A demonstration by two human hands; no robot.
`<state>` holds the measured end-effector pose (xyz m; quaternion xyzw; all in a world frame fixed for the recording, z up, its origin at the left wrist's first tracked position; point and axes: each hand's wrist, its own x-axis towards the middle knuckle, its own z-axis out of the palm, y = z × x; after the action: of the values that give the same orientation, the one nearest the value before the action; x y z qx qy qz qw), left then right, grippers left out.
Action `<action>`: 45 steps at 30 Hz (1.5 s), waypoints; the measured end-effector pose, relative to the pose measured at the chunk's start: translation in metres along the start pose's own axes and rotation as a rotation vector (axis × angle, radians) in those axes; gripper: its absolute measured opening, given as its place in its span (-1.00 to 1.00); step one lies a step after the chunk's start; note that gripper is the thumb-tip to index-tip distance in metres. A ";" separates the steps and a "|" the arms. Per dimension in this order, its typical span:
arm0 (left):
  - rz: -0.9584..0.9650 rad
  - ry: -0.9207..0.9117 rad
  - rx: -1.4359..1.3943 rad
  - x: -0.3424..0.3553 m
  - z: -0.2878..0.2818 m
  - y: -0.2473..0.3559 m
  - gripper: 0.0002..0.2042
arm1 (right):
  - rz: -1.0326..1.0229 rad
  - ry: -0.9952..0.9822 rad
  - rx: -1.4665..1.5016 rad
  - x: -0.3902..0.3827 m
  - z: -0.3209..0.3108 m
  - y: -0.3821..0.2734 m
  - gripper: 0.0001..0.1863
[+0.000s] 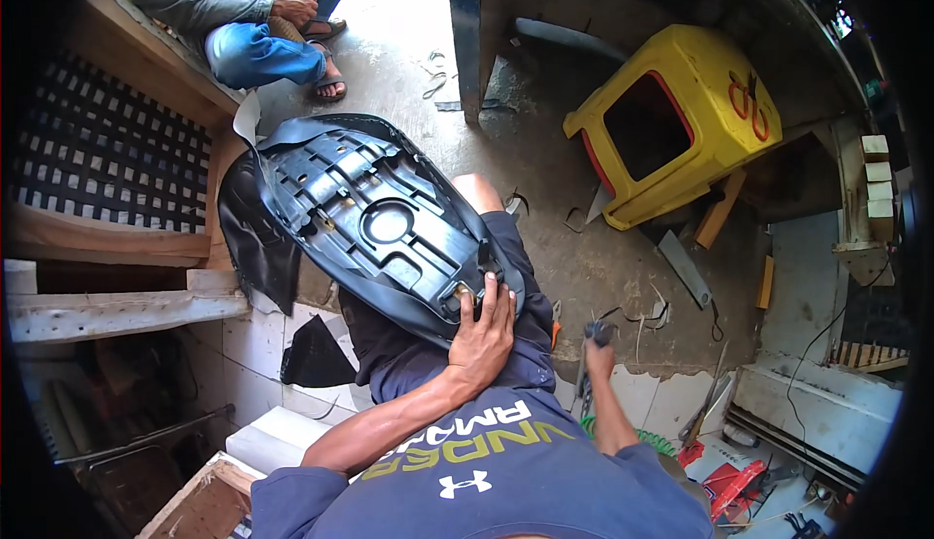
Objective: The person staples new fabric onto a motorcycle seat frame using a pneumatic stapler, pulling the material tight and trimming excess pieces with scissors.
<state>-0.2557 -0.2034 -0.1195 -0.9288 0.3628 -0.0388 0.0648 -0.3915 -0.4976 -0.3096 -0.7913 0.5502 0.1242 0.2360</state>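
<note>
An upturned motorcycle seat (389, 223) rests across my lap, its black plastic base facing up. Its loose black cover (255, 233) hangs over the far left side. My left hand (484, 335) lies on the near end of the seat, fingers stretched over the cover's edge and onto the base. To the right, apart from the seat, my right hand (599, 354) is closed around a dark hand tool (601, 331); its exact kind is hard to make out. A green coiled hose (654, 440) runs beside my right forearm.
Another person (258, 14) squats at the far left, hands together. A yellow plastic stool (671, 125) with red-handled scissors (747, 109) on it lies tipped at the right. A post (467, 33) stands ahead. A wooden frame with woven black straps (112, 140) is at the left.
</note>
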 end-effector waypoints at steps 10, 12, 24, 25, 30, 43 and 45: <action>-0.023 0.058 -0.021 0.001 0.002 0.002 -0.50 | -1.235 -0.615 -0.174 -0.058 -0.192 -0.261 -0.73; -0.028 0.058 -0.019 0.002 0.002 0.002 -0.50 | -1.329 -0.630 -0.348 -0.064 -0.197 -0.289 -0.73; -0.059 0.019 0.027 0.000 0.001 0.008 -0.51 | -1.368 -0.562 -0.776 -0.086 -0.180 -0.336 -0.75; -0.053 0.023 0.018 -0.001 0.001 0.007 -0.51 | -1.350 -0.583 -0.770 -0.087 -0.181 -0.336 -0.74; -0.058 0.039 -0.020 0.002 0.000 0.001 -0.51 | -1.367 -0.692 -0.626 -0.083 -0.185 -0.332 -0.72; -0.058 -0.041 0.017 0.004 0.003 0.003 -0.53 | -1.226 -0.664 -0.698 -0.089 -0.180 -0.325 -0.58; -0.052 0.026 -0.026 0.006 -0.004 -0.005 -0.55 | -1.208 -0.647 -0.648 -0.088 -0.179 -0.319 -0.58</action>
<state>-0.2489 -0.2040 -0.1142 -0.9381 0.3398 -0.0477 0.0472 -0.1380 -0.4273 -0.0405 -0.9089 -0.1395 0.3550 0.1686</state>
